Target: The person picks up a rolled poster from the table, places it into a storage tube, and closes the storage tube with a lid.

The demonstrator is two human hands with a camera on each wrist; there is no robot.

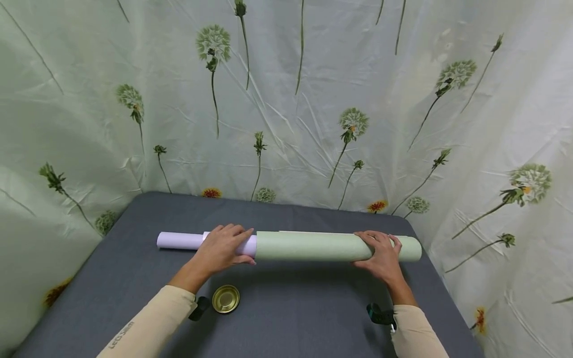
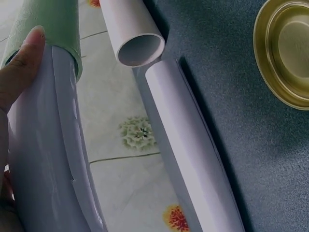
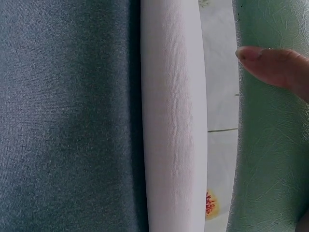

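Note:
My left hand (image 1: 223, 248) grips a lilac roll (image 2: 43, 135) of smooth sheet, its long overlapping edge showing in the left wrist view. One end of this lilac roll sits inside the end of a wider pale green roll (image 1: 309, 247), and my left thumb reaches onto the green rim. Near the other end of the green roll, my right hand (image 1: 380, 256) holds it from above, thumb toward me. Fine creases cover the green surface in the right wrist view. Both held rolls lie in one line, raised over the table.
On the grey cloth-covered table (image 1: 286, 318), behind the held rolls, lie a narrower lilac roll (image 1: 179, 241) and a whitish, hollow roll (image 3: 174, 116), almost end to end. A round gold lid (image 1: 226, 299) lies close to my left wrist. A flowered curtain (image 1: 286, 109) surrounds the table's far side.

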